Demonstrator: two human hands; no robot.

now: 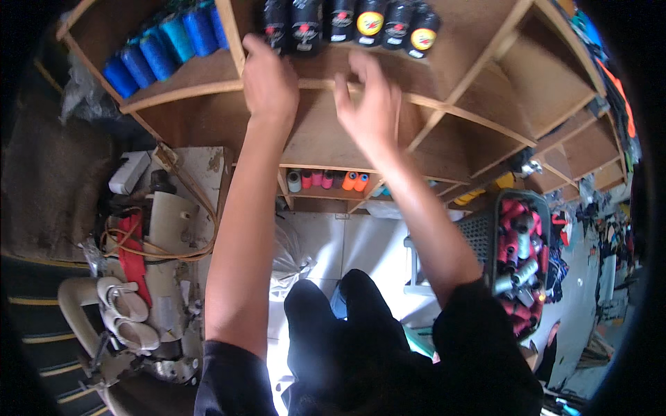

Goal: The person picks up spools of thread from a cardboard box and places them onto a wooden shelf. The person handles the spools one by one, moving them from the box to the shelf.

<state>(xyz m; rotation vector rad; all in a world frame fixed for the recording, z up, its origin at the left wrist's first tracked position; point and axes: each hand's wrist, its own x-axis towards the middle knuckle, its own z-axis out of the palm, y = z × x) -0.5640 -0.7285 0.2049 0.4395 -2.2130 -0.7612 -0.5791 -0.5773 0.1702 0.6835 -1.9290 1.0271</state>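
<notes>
A row of black thread spools stands in the upper shelf compartment; some carry round yellow labels. My left hand is beside the leftmost black spool, close to the wooden divider. It is slightly blurred, its fingers reach forward, and I see nothing held in it; whether it touches the spool I cannot tell. Over the shelf's front edge is my right hand, just below the middle spools. Its thumb and fingers are spread, with nothing between them.
Blue thread spools fill the compartment at left. Small coloured spools sit on a lower shelf. A dark crate of red and grey spools stands at right. Sewing-machine-like equipment with a cable and pale sandals are at left.
</notes>
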